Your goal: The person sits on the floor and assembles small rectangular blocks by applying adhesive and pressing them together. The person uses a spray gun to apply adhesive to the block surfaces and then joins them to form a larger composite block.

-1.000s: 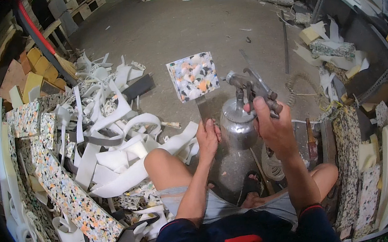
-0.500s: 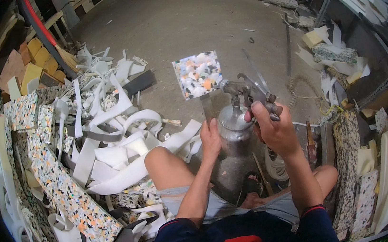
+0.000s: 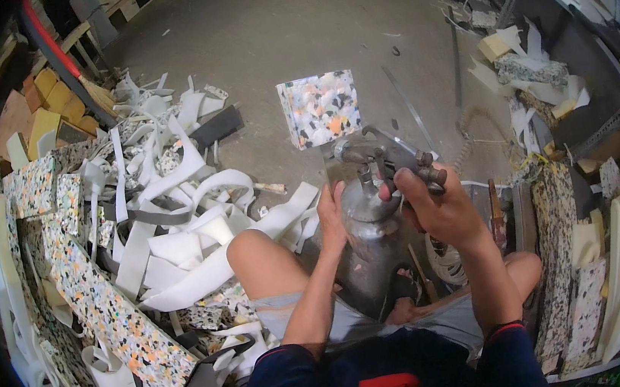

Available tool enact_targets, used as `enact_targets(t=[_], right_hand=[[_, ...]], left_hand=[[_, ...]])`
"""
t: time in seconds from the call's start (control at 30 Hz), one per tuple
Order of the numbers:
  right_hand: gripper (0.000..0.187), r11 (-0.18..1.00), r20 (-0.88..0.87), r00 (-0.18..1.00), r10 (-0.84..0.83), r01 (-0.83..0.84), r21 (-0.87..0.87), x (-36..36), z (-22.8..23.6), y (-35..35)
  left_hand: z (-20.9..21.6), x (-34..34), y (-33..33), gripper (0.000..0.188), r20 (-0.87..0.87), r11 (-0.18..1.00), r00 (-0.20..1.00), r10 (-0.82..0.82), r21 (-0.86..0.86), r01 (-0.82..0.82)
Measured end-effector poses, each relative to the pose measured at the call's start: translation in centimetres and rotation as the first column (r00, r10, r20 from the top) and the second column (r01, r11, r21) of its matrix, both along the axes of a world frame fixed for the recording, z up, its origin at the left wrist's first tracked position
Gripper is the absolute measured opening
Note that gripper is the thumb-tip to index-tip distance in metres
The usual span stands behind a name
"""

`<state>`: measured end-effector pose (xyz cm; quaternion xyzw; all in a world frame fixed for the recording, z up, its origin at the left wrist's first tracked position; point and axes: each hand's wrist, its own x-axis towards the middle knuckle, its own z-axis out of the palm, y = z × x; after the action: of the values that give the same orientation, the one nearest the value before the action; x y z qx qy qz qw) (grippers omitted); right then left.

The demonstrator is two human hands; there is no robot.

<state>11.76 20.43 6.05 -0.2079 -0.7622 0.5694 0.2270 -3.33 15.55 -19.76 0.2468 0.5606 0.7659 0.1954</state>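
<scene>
over the last second the spray gun (image 3: 390,160) has barely shifted: it still sits on top of its metal cup (image 3: 368,210), upright between the person's knees, with the speckled foam block (image 3: 319,108) lying on the concrete floor (image 3: 269,37) just beyond it. the left hand (image 3: 330,218) stays pressed flat against the side of the cup, fingers wrapped partway round it, while the right hand (image 3: 440,208) keeps its fingers closed around the gun's handle. to me that steady two-handed hold suggests the gun and cup are being tightened or steadied, not sprayed, and the heap of white foam strips (image 3: 174,209) at the left lies untouched.
</scene>
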Motion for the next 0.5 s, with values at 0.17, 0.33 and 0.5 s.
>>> enact_targets(t=[0.17, 0.33, 0.5], right_hand=[[0.038, 0.988, 0.012, 0.996, -0.087, 0.087, -0.123, 1.1, -1.3, 0.5], [0.032, 0.977, 0.067, 0.978, -0.197, 0.202, -0.072, 2.3, -2.2, 1.6], [0.032, 0.950, 0.110, 0.949, -0.296, 0.304, -0.070, 3.5, -3.1, 2.5]], left_hand=[[2.3, 0.4, -0.4, 0.031, -0.072, 0.989, 0.995, 0.065, -0.128, -0.074], [4.3, 1.1, -0.9, 0.028, 0.135, 0.992, 0.991, -0.023, -0.118, 0.039], [3.9, 1.3, -0.8, 0.028, 0.162, 0.995, 0.985, -0.065, -0.069, 0.077]])
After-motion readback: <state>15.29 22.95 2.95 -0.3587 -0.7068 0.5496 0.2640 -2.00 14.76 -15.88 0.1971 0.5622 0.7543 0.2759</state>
